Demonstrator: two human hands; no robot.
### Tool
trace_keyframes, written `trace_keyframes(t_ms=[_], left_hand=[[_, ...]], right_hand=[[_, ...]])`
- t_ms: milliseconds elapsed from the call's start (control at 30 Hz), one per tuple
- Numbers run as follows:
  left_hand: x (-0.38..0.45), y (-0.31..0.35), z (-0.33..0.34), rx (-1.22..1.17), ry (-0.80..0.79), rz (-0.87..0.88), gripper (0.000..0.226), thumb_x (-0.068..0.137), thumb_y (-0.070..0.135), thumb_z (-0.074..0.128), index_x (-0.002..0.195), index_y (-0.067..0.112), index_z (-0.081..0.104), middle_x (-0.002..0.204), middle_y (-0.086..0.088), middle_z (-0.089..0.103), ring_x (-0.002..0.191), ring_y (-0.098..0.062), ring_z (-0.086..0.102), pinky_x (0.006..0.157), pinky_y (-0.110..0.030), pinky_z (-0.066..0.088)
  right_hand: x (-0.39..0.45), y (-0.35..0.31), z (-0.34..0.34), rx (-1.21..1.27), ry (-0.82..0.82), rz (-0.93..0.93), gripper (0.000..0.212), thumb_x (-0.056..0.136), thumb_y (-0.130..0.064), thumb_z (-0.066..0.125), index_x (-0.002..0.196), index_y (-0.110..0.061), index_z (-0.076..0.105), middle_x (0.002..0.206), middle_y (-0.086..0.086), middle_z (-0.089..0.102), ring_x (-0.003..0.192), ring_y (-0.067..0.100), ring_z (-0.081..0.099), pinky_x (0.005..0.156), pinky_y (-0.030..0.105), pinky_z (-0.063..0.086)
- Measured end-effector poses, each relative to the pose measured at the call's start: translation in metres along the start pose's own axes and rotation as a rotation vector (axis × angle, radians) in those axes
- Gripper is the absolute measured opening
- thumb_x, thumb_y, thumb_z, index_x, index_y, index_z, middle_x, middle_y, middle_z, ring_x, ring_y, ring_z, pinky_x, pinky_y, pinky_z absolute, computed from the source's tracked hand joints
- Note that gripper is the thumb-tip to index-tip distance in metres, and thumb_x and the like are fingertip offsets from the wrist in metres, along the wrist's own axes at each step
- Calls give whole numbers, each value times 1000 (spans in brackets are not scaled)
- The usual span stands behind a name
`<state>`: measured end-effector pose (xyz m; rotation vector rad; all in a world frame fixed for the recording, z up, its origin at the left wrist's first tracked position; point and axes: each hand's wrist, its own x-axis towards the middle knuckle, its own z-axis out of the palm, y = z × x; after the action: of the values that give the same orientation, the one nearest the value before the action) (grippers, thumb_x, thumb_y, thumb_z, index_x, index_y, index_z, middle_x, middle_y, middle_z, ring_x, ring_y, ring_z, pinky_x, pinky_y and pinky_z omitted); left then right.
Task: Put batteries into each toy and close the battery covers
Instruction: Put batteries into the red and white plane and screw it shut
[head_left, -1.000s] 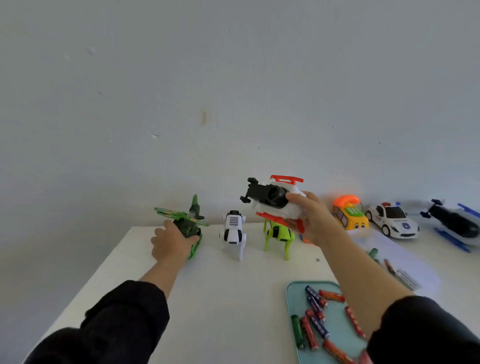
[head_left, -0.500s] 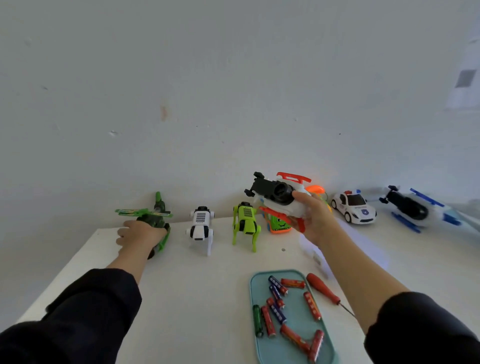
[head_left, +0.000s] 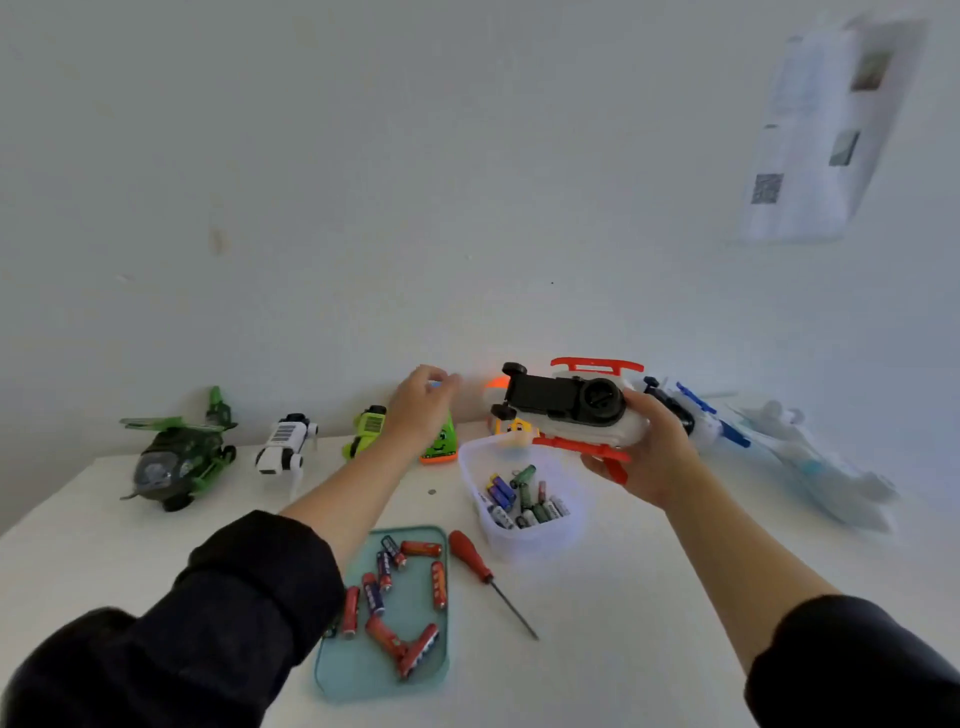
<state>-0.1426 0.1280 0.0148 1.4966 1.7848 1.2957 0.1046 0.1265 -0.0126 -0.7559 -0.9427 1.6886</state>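
White table (head_left: 649, 597) – pale wall (head_left: 363, 182) behind

Plain indoor workspace, exact kind uncertain. White table (head_left: 623, 623) pushed against a bare, scuffed white wall (head_left: 363, 182). Printed sheet with a QR code (head_left: 826, 135) stuck on the wall. Toys lined along the back edge; battery tray (head_left: 332, 680), clear tub (head_left: 524, 540), red screwdriver (head_left: 470, 556).

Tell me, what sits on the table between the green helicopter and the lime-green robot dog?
In the head view, a white robot dog stands between the green helicopter and the lime-green robot dog.
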Motion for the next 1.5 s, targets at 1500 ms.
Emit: trace_keyframes(t_ms=[1500], left_hand=[[-127, 17, 135, -76, -700, -231, 20, 98, 18, 45, 110, 14, 61, 101, -11, 63, 76, -21, 62, 67, -33, 56]], right_hand=[[-94, 51, -91, -2126, 195, -656, 55, 46, -33, 90, 93, -23, 63, 109, 12, 63, 89, 32, 64, 73, 46, 51]])
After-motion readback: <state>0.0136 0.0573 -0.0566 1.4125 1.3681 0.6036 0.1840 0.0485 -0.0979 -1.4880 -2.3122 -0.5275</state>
